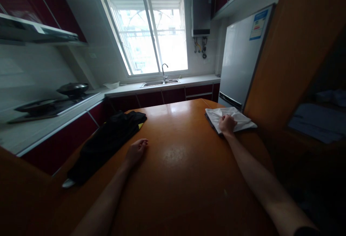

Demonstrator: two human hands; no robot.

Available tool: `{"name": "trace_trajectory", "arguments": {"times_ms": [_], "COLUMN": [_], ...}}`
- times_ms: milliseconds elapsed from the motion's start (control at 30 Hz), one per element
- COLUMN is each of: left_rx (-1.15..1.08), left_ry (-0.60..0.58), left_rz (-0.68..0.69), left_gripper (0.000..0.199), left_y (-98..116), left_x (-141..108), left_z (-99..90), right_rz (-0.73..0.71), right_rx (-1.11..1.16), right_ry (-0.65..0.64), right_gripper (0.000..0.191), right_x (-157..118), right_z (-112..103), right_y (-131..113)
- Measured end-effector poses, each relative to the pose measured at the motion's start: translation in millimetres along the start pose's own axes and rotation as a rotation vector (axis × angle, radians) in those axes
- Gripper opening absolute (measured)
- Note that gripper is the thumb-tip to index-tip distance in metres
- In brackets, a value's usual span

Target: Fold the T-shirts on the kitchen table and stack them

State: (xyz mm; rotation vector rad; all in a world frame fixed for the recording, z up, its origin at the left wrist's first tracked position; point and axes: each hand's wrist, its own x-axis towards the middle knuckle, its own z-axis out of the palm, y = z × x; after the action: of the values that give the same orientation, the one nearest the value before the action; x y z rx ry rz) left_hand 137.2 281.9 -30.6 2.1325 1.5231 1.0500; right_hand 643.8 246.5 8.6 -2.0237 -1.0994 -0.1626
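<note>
My right hand (pixel 227 123) is closed on top of a folded white cloth (pixel 243 119), probably a garment, at the far right of the table. Creases in the fabric run toward my fingers, and a dark layer shows beneath its left edge. My left hand (pixel 137 151) rests on the wooden table (pixel 175 178) with its fingers curled in and nothing seen in them. Just left of that hand lies a heap of dark clothing (pixel 105 145), with a yellow bit at its right edge and a pale bit at its near end.
Beyond the table runs a counter with a sink (pixel 159 83) under the window. A stove with a lidded pan (pixel 72 88) stands on the left. A fridge (pixel 240 55) and a brown wooden panel (pixel 286 48) rise on the right, close behind the white cloth.
</note>
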Motion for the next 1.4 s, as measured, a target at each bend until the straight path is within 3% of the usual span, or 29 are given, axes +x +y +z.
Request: {"name": "trace_trajectory", "arguments": {"times_ms": [100,167,267,367,467,533,633,733,800,900,967,1067,1133,1200,1300,1400], "left_rx": [-0.001,-0.010,-0.041,-0.090,-0.143,-0.156,-0.149,-0.124,-0.097,-0.126,-0.194,-0.296,-0.312,-0.293,-0.287,-0.319], "left_ry": [0.010,0.032,0.078,0.126,0.129,0.088,-0.047,-0.147,-0.129,-0.010,0.049,0.062,0.088,0.171,0.276,0.113], "left_rz": [0.005,0.000,-0.009,0.024,0.070,0.105,0.180,0.228,0.224,0.146,0.086,0.011,-0.002,0.019,0.017,-0.003], "left_gripper": [0.045,0.045,0.047,0.049,0.049,0.049,0.059,0.066,0.054,0.031,0.026,0.024,0.026,0.028,0.029,0.031], "left_y": [2,3,6,13,31,48,74,90,93,94,93,91,90,88,88,88], "left_x": [2,3,5,5,2,-2,-11,-20,-23,-24,-23,-23,-21,-19,-16,-18], "left_z": [0.4,0.9,2.1,0.6,-0.9,4.9,28.8,56.3,64.9,60.4,53.0,45.4,42.8,40.7,40.2,47.9], "right_rz": [-0.177,-0.306,-0.729,-1.201,-1.596,-1.707,-1.593,-1.293,-1.072,-0.822,-0.792,-0.828,-0.806,-0.747,-0.513,-0.210], "right_rx": [0.102,0.170,0.439,0.482,0.516,0.584,0.726,0.818,0.774,0.607,0.509,0.443,0.431,0.445,0.575,0.747], "right_ry": [-0.026,-0.070,-0.330,-0.614,-0.681,-0.664,-0.508,-0.357,-0.315,-0.331,-0.404,-0.487,-0.475,-0.452,-0.446,-0.393], "right_gripper": [0.013,0.014,0.015,0.008,0.025,0.024,0.016,0.022,0.030,0.045,0.050,0.032,0.013,0.010,0.012,0.012], "right_x": [-22,-54,-128,-207,-258,-268,-259,-241,-227,-207,-196,-189,-189,-191,-190,-180], "right_z": [0,3,3,-8,-25,-33,-31,-24,-19,-11,-4,4,6,8,15,24], "right_y": [-38,-65,-100,-123,-133,-134,-130,-123,-118,-110,-106,-103,-103,-104,-103,-99]}}
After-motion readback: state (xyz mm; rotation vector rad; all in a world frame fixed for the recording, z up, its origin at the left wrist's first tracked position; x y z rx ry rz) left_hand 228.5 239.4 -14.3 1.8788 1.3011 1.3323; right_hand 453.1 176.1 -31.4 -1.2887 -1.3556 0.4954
